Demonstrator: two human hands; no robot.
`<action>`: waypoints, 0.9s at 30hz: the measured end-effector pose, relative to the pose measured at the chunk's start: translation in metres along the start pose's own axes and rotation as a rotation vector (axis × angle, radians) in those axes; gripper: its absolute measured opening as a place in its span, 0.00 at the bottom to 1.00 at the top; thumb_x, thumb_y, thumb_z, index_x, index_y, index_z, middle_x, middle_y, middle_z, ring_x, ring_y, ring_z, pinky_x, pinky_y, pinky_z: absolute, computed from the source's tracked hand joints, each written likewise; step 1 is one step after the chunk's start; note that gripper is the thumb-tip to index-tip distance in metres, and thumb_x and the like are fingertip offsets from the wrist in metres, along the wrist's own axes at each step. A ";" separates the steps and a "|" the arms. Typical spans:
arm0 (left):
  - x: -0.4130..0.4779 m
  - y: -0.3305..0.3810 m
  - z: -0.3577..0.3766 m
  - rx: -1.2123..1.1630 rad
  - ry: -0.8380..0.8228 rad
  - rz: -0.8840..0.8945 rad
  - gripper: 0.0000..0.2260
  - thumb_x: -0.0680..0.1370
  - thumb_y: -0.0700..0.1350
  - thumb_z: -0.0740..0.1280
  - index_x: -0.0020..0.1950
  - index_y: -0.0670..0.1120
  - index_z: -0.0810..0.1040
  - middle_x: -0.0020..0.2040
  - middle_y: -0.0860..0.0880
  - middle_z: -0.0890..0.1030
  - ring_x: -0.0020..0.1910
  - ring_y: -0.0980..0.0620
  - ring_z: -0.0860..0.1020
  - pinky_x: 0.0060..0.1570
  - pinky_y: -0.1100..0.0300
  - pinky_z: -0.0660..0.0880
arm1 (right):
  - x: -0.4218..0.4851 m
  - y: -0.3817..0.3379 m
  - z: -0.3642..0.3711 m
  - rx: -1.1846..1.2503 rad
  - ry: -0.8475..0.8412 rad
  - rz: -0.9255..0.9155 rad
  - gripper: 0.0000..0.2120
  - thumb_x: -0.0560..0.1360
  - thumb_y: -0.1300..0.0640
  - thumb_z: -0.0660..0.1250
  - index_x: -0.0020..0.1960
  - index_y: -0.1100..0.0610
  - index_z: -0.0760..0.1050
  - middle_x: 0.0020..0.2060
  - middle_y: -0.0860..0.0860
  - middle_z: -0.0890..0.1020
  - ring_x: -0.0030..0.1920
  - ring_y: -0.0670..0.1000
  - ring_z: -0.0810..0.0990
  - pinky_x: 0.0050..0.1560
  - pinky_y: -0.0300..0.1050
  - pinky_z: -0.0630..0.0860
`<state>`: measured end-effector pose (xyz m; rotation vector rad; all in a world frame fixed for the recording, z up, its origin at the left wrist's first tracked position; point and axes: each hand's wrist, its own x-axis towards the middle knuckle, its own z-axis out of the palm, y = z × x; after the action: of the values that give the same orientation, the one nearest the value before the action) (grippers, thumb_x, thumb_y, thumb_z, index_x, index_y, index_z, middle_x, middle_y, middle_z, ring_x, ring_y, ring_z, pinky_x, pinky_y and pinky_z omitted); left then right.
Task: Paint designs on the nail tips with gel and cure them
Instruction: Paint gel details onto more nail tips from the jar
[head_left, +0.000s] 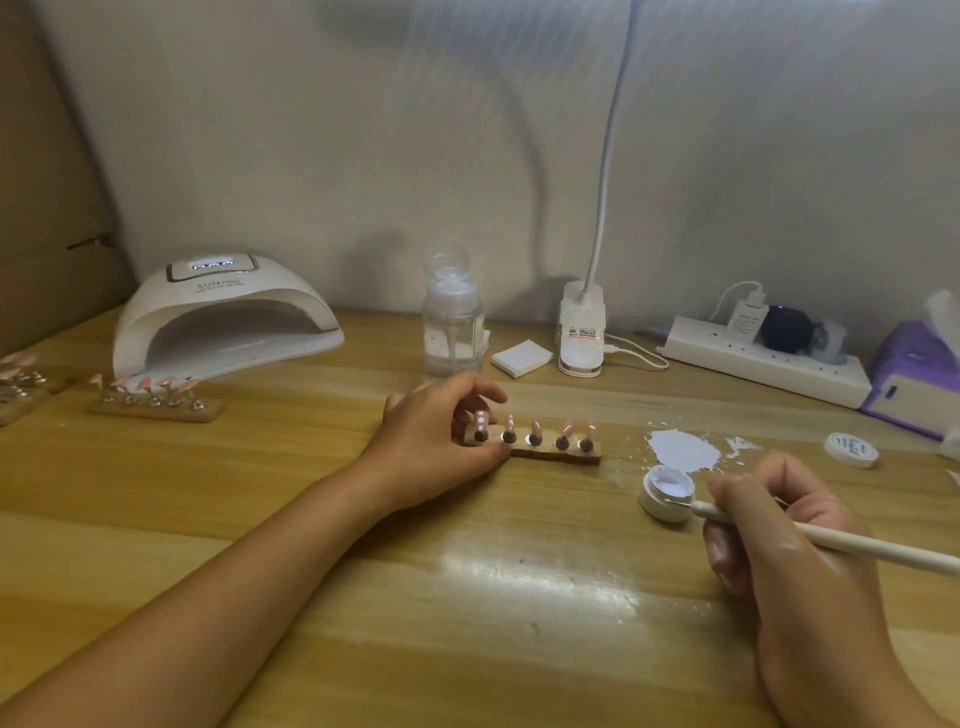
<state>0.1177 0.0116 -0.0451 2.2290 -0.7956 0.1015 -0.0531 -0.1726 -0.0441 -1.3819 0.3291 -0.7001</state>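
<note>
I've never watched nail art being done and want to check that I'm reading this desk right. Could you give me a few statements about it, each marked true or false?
1. The right hand holds a brush with its tip at the open gel jar. True.
2. The left hand lies flat and touches nothing. False: its fingers grip the left end of the wooden holder, which carries five nail tips.
3. That wooden holder sits inside the curing lamp. False: it lies on the table, and the lamp stands apart at the back left.
4. A second holder with nail tips stands in front of the curing lamp. True.
</note>
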 end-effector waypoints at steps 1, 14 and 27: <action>-0.001 0.001 0.000 0.019 0.014 0.019 0.16 0.71 0.52 0.75 0.57 0.58 0.76 0.48 0.60 0.80 0.53 0.59 0.76 0.63 0.48 0.69 | 0.000 0.000 0.000 0.000 -0.001 0.001 0.22 0.76 0.66 0.64 0.26 0.52 0.67 0.18 0.52 0.68 0.19 0.44 0.61 0.19 0.31 0.57; -0.002 0.002 0.001 0.029 0.026 0.173 0.12 0.71 0.45 0.74 0.53 0.54 0.79 0.47 0.58 0.78 0.49 0.57 0.76 0.55 0.49 0.74 | 0.001 0.000 0.000 0.012 -0.018 0.030 0.21 0.77 0.66 0.64 0.27 0.52 0.67 0.18 0.52 0.68 0.18 0.44 0.62 0.19 0.31 0.57; 0.004 -0.001 -0.005 0.036 -0.055 0.109 0.07 0.69 0.49 0.73 0.45 0.59 0.81 0.43 0.60 0.81 0.45 0.60 0.78 0.49 0.54 0.78 | 0.001 -0.001 -0.001 0.003 -0.006 0.035 0.20 0.76 0.65 0.64 0.28 0.52 0.67 0.19 0.51 0.69 0.19 0.43 0.63 0.19 0.31 0.58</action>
<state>0.1226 0.0131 -0.0408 2.2294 -0.9523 0.1087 -0.0531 -0.1744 -0.0435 -1.3719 0.3466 -0.6670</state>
